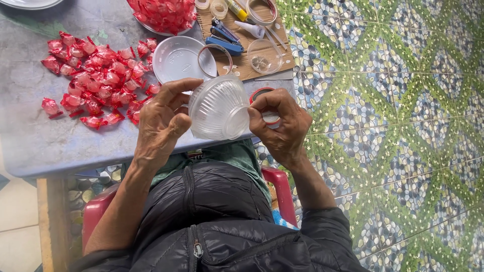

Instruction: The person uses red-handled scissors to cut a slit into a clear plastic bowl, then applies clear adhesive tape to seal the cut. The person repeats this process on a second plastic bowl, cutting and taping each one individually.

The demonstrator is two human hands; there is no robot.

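A clear ribbed plastic bowl (218, 107) is held on its side between both hands, above the near edge of the grey table (35, 141). My left hand (162, 123) grips its rim side with thumb and fingers. My right hand (282, 128) pinches its narrow base, and a roll of red tape (262, 93) shows just behind those fingers. A heap of red wrapped candies (96, 78) lies on the table left of the bowl. A white plastic lid (177, 59) lies just beyond the bowl.
A plate of more red candies (164, 14) stands at the far edge. A cardboard sheet (242, 65) carries a blue stapler (224, 41), tape rolls, a clear cup (263, 56) and a glue bottle. Patterned pebble floor (393, 111) lies to the right. I sit on a red chair (280, 186).
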